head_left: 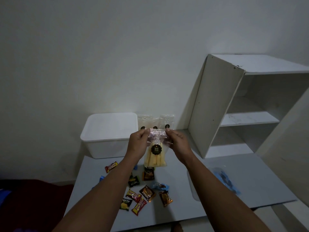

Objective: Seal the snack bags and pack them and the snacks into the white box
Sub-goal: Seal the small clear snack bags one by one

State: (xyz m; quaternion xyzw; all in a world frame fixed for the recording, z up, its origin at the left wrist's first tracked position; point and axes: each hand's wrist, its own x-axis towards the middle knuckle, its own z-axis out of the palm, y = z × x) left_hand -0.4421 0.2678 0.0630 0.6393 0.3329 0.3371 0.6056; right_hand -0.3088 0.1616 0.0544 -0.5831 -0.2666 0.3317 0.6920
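I hold a clear snack bag (155, 156) of pale yellow sticks with a dark round label up above the table. My left hand (138, 144) pinches its crinkled top edge at the left corner, and my right hand (178, 142) pinches the right corner. Behind it, more clear snack bags (145, 121) with dark labels lean against the wall. The white box (107, 136) stands to the left at the back of the table. Several small wrapped snacks (147, 193) lie scattered on the table below my hands.
A white shelf unit (234, 104) stands at the right, tilted in view. A blue-wrapped item (225, 180) lies on the table (242, 173) at the right. A dark red surface (33, 206) lies at lower left, beyond the table's edge.
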